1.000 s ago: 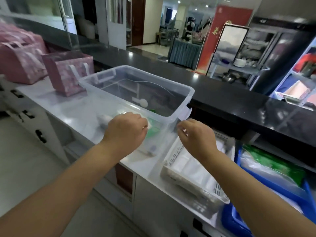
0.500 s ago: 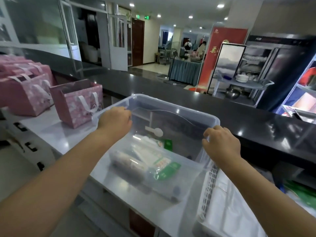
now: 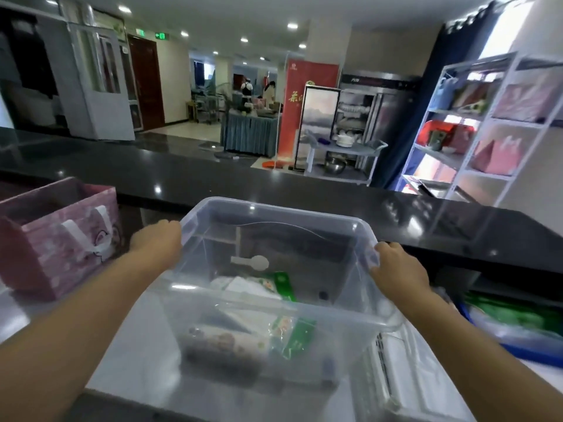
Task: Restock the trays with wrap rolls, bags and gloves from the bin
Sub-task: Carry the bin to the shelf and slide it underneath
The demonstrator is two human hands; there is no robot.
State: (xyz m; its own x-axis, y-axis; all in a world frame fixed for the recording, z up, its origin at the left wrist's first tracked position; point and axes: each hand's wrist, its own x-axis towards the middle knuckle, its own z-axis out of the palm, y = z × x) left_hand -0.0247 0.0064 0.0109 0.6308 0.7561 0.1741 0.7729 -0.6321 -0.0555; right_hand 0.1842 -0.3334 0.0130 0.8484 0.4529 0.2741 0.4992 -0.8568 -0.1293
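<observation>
1. Spanning the pale grey bench (image 3: 128,339), a clear rectangular plastic bin (image 3: 274,287) holds green-and-white packets (image 3: 286,327).
2. Left hand (image 3: 158,245) and right hand (image 3: 396,272): fingers closed on opposite bin rims.
3. Pink paper gift bag (image 3: 54,236) stands left.

both hands have slid outward to grip the bin (image 3: 274,287) by its side rims.

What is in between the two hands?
In the head view, the clear plastic bin sits between the left hand and the right hand. Each hand grips one side of its rim. Packets with green labels lie inside.
</observation>
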